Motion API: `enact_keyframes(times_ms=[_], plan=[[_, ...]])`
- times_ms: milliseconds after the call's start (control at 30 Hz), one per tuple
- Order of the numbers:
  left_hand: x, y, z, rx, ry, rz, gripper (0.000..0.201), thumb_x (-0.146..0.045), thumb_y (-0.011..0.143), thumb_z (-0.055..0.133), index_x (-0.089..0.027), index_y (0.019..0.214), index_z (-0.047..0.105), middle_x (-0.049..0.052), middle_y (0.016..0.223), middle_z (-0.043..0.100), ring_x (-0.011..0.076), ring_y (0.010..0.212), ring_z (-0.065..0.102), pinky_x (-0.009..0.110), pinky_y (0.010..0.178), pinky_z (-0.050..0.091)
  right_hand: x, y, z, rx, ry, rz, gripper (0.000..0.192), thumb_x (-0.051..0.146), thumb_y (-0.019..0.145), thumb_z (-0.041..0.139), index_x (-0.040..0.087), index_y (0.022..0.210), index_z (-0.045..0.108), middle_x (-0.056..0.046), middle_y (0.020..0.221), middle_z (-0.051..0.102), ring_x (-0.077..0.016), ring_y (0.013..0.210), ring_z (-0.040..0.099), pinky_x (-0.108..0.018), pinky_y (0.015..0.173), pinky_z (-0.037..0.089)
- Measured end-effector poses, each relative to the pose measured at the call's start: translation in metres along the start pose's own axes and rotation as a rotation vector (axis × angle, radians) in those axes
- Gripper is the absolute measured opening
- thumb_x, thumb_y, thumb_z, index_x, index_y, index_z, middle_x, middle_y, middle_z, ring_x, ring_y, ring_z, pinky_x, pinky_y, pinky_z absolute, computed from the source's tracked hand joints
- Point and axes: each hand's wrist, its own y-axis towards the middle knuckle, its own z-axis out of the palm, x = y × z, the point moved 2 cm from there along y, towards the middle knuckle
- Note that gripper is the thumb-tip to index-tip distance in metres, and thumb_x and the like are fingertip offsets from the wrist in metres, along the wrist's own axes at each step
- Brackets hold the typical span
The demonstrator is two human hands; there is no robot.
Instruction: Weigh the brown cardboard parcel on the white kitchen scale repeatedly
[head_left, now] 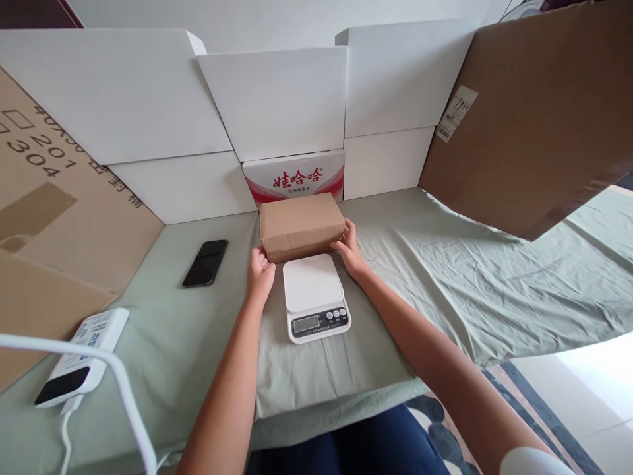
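Just beyond the white scale point(312, 284), brown box point(302, 223) is pinched btwn L hand point(260, 270) & R hand point(351, 251) at its near corners; underside hidden, can't tell if lifted. Phone point(206, 263) lies L of scale.

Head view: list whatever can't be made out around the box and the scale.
All in the head view:
Inside of the small brown box: hidden by its cardboard walls.
Box's underside: hidden by the box itself.
Any reading on the display of the scale: too small to tell.
Fine print on the carton label: too small.
White cable: cut off by the left edge.
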Motion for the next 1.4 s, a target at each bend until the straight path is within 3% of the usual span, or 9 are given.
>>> enact_keyframes(times_ms=[100,233,367,533,667,967,1400], plan=[[0.000,-0.002,-0.015,-0.151,0.173,0.003,0.062,0.000,0.068,0.056,-0.017,0.128,0.053,0.019,0.144,0.061,0.0278,0.142,0.052,0.044,0.119,0.038,-0.005,0.008,-0.014,-0.080,-0.002,0.043,0.072,0.030,0.076,0.064,0.035,0.143,0.036,-0.006,0.148,0.050,-0.0288,0.137,0.047,-0.055,0.116,0.038],[-0.006,-0.005,-0.045,-0.440,0.299,0.048,0.068,0.003,0.069,0.053,-0.016,0.134,0.051,0.020,0.155,0.051,0.0265,0.148,0.045,0.045,0.124,0.031,-0.008,0.016,-0.061,-0.400,0.001,0.075,0.078,0.037,0.080,0.057,0.037,0.153,0.029,-0.006,0.156,0.043,-0.0242,0.151,0.035,-0.055,0.124,0.028],[-0.006,-0.002,-0.055,-0.515,0.265,0.024,0.066,0.002,0.068,0.053,-0.014,0.132,0.053,0.022,0.150,0.055,0.0281,0.143,0.051,0.049,0.123,0.032,-0.015,0.016,-0.096,-0.551,0.061,0.135,0.083,0.042,0.079,0.055,0.037,0.156,0.026,-0.007,0.152,0.047,-0.0223,0.143,0.048,-0.050,0.122,0.036],[0.003,0.004,-0.046,-0.432,0.039,0.012,0.057,-0.003,0.073,0.053,-0.017,0.128,0.056,0.018,0.147,0.058,0.0254,0.144,0.050,0.047,0.119,0.038,-0.023,0.015,-0.093,-0.488,0.010,0.095,0.074,0.047,0.081,0.054,0.037,0.152,0.038,-0.006,0.150,0.051,-0.0230,0.142,0.050,-0.050,0.120,0.040],[0.005,0.005,-0.036,-0.333,-0.068,0.011,0.056,-0.009,0.075,0.058,-0.018,0.130,0.056,0.020,0.152,0.053,0.0269,0.147,0.047,0.046,0.121,0.035,-0.020,0.009,-0.073,-0.370,0.019,0.101,0.068,0.047,0.080,0.058,0.033,0.145,0.047,-0.008,0.153,0.051,-0.0268,0.143,0.049,-0.054,0.122,0.036],[0.002,0.000,-0.011,-0.042,-0.162,-0.012,0.062,-0.009,0.070,0.063,-0.016,0.132,0.058,0.020,0.153,0.053,0.0305,0.146,0.048,0.047,0.122,0.035,0.003,-0.009,-0.026,-0.098,-0.031,0.113,0.064,0.040,0.082,0.063,0.030,0.144,0.049,-0.008,0.154,0.054,-0.0313,0.145,0.048,-0.056,0.123,0.034],[0.002,-0.001,-0.004,0.059,-0.129,-0.044,0.073,-0.005,0.066,0.060,-0.016,0.138,0.056,0.016,0.147,0.060,0.0299,0.142,0.053,0.045,0.121,0.036,0.003,-0.015,-0.006,0.021,-0.045,0.032,0.071,0.027,0.080,0.061,0.029,0.148,0.042,-0.007,0.154,0.052,-0.0289,0.134,0.055,-0.052,0.116,0.044]])
